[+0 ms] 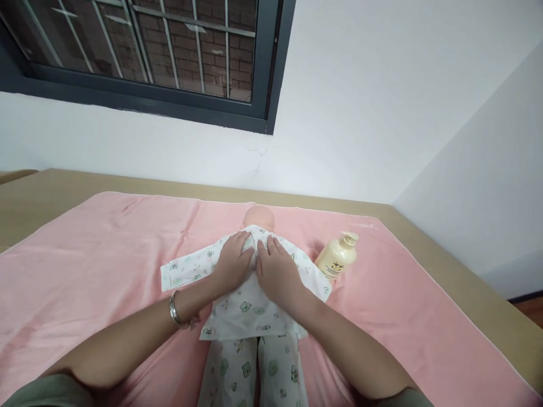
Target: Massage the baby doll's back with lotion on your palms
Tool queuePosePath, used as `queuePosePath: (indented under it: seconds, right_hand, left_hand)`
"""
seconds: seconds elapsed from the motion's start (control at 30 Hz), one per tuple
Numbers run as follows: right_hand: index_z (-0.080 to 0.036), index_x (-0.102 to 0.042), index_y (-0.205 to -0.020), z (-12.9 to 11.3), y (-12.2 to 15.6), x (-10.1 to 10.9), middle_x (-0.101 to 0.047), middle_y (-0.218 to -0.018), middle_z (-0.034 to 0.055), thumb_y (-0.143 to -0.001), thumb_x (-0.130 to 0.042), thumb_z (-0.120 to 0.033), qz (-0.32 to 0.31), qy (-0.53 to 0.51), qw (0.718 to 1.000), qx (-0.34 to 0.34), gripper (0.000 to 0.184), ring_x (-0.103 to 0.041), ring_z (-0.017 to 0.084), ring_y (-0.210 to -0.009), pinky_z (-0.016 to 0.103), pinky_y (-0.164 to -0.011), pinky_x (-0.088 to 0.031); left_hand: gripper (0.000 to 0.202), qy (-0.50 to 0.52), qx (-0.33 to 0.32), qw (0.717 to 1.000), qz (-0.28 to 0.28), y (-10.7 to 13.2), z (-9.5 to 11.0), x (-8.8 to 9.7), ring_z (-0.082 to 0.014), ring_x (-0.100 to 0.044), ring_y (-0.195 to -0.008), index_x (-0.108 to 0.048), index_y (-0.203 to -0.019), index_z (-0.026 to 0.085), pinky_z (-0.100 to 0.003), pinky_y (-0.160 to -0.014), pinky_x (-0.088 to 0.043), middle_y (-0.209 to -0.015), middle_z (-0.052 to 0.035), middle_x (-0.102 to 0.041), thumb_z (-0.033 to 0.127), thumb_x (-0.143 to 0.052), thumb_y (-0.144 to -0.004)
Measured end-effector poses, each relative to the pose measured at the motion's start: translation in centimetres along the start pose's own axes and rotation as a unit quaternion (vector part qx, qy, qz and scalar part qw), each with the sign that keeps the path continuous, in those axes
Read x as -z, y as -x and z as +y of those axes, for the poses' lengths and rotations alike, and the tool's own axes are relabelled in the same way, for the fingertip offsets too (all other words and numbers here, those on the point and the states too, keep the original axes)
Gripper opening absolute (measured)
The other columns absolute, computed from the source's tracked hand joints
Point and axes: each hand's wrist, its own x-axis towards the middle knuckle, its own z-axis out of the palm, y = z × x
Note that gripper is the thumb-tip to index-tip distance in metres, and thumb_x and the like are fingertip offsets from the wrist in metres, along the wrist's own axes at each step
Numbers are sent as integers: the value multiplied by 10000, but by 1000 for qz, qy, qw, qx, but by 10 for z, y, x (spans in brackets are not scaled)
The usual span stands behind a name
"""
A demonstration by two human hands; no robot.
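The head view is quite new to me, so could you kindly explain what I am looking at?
There is no machine here: a person works with two bare hands, seen from a camera worn on the head, looking forward and down. A pink cloth covers much of the wood-coloured surface. On it lies what looks like a doll, under a white printed top, with matching trousers below. The left hand and right hand rest on the top; whether the fingers pinch it is unclear. A pale yellow bottle is near the right-hand sleeve.
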Motion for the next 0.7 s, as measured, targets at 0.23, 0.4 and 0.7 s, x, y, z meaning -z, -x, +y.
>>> queuePosePath:
  seconds: [0.23, 0.4, 0.7]
  right_hand:
    - [-148, -603, -1303, 16, -19, 6, -565, -1396, 177, -999, -436, -300, -30, -52, 998, -14, 378, -482, 292, -1332, 441, -1102, -382]
    - [-113, -606, -1295, 13, -16, 1, -565, -1371, 211, -989, -404, -218, 3, -49, 999, -16, 381, -483, 300, -1319, 469, -1115, -360]
    - [-107, -487, -1432, 17, -16, -14, -402, -1533, 217, -966, -459, -311, 8, -79, 995, -55, 509, -320, 332, -1447, 501, -1162, -283]
  left_hand:
    - [466, -36, -47, 998, 32, 8, 2, -6, -304, -462, -1354, -521, -1344, 151, -552, -1141, -353, -1423, -158, -541, 247, -363, -916]
    - [439, -13, 17, 1000, 22, 10, 7, -3, -286, -501, -1318, -570, -1276, 194, -545, -1142, -355, -1382, -123, -581, 241, -426, -863]
    - [440, -26, -7, 999, 25, 2, -5, -10, -300, -427, -1389, -508, -1335, 187, -599, -1164, -273, -1426, -143, -552, 309, -355, -941]
